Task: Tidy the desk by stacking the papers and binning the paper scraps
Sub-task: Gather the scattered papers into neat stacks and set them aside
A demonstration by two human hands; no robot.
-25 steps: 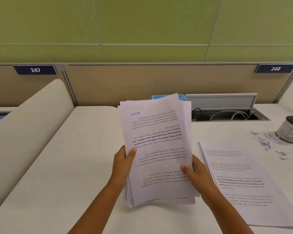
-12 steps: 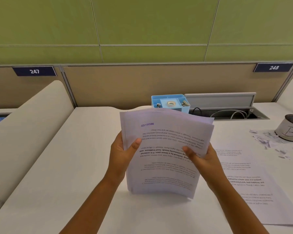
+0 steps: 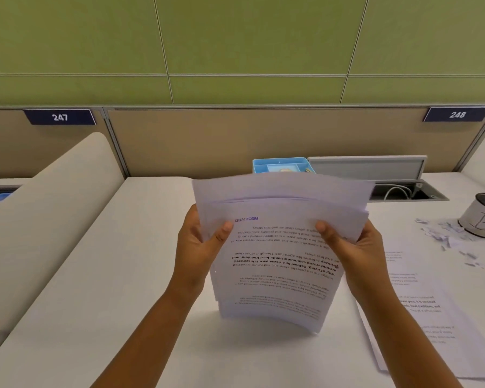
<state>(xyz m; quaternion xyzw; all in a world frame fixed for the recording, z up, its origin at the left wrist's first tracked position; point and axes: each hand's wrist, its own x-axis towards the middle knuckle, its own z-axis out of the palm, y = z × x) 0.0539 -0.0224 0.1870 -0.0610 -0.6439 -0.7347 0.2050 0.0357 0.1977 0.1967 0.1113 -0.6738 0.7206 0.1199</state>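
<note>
1. The stack of papers (image 3: 280,256) is held by both hands, one on each side.
2. The left hand (image 3: 198,247) is curled round the left edge of the stack. Its thumb is laid across the front sheet, close to the purple stamp. The other fingers are hidden behind the papers, so how far they are bent cannot be told.
3. The right hand (image 3: 353,253) is curled round the right edge of the stack. Its thumb is pressed on the front sheet too. Its other fingers are also hidden behind the papers.
4. Both arms are stretched forward from the bottom of the view, and the hands are turned in to face each other.
5. The stack is stood up on its bottom edge on the desk (image 3: 101,289). The top of the stack is bent back, away from the person. The print is seen upside down.
6. A loose sheet (image 3: 420,317) is laid flat on the desk, just to the right of the stack.
7. Paper scraps (image 3: 443,233) are spread on the desk, far to the right of the stack.
8. A tin (image 3: 482,217) with a big letter drawn on it is stood among the scraps.
9. A blue tray (image 3: 283,165) is seen just behind the top of the stack.
</note>
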